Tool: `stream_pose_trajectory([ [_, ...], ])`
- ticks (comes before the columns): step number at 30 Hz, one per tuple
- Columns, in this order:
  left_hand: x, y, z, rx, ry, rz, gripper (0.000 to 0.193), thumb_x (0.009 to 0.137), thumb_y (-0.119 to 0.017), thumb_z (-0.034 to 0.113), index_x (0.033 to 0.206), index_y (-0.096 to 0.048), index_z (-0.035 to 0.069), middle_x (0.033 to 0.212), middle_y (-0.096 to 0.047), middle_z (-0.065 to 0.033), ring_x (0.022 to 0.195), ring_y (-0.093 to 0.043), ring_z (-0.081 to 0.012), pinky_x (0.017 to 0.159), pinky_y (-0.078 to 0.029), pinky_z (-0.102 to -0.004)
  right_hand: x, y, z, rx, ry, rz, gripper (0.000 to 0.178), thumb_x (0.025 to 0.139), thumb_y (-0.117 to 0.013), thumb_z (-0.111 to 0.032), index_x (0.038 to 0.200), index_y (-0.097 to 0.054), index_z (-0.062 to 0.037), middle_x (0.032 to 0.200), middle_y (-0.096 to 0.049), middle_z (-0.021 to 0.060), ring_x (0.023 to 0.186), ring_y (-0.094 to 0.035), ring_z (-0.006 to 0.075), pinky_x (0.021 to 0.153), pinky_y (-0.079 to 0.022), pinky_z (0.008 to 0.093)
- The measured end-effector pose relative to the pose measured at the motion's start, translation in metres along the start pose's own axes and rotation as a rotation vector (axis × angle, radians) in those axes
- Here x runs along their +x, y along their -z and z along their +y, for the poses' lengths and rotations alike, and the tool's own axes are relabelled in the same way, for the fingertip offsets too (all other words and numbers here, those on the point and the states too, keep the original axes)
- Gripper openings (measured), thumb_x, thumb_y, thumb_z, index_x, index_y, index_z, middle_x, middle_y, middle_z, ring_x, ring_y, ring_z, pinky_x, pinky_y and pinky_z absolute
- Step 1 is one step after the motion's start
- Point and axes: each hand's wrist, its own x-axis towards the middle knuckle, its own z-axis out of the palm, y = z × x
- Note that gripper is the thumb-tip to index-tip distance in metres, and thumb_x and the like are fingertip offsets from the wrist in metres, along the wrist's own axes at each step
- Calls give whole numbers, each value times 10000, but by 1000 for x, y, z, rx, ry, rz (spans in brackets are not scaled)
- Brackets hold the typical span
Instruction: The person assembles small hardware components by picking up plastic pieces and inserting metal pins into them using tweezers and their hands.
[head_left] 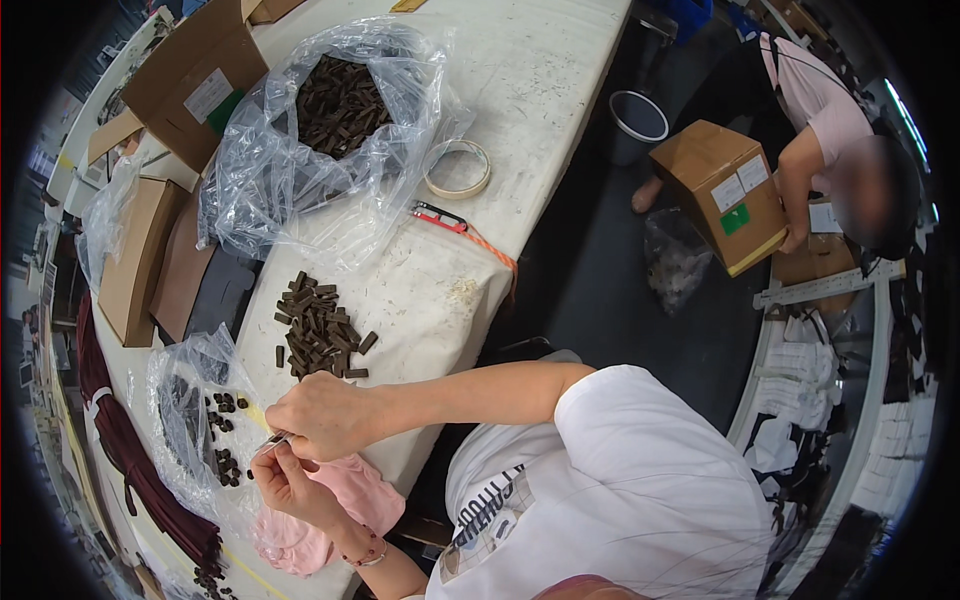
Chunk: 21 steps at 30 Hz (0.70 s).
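My right hand (325, 415) is closed in a fist-like grip over the table, with a small silvery metal piece (277, 439) showing at its fingers. Just below it, my left hand (290, 483) pinches at the same spot, its fingertips touching or nearly touching the metal piece; what it holds is too small to make out. Beyond the right hand lies a loose pile of small dark brown rectangular pieces (325, 330). Several small black pieces (230, 467) sit on a clear plastic bag (180, 400) left of my hands. Pink cloth (335, 515) lies under my left wrist.
A large clear bag of brown pieces (340, 105), a tape roll (458, 168) and a red cutter (440, 216) with an orange cord lie farther up the table. Maroon cords (130, 450) run along the left. A co-worker at right handles a cardboard box (715, 190).
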Motion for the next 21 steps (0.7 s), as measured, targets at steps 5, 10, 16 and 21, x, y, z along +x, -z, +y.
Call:
stream_pose_trajectory([
  [5,-1,2,0,-79,20,39,166,878,-503,87,728,-470,23,547,-461,0,432,-372,-24,396,-265,-151,0,-1,-2,43,-9,-16,96,559,-521,-66,606,-507,16,523,-529,155,510,-566,312,456,-437,391],
  [10,2,1,2,-512,205,-86,90,866,-512,71,798,-478,22,572,-489,-18,388,-358,-32,347,-259,-157,2,0,0,70,-32,-14,116,563,-517,-66,638,-522,22,541,-536,160,523,-566,318,470,-438,396],
  [16,2,3,0,-730,258,-159,145,889,-485,118,772,-436,48,529,-452,-12,386,-368,-53,345,-259,-157,3,3,-1,140,-8,-9,118,587,-528,-76,650,-521,24,544,-534,158,521,-560,318,471,-431,402],
  [21,0,0,0,-649,240,-80,117,876,-492,104,782,-469,38,555,-469,-19,379,-387,-50,329,-283,-154,4,2,1,-51,71,-8,117,609,-554,-96,617,-490,3,532,-507,127,480,-546,293,425,-424,369],
])
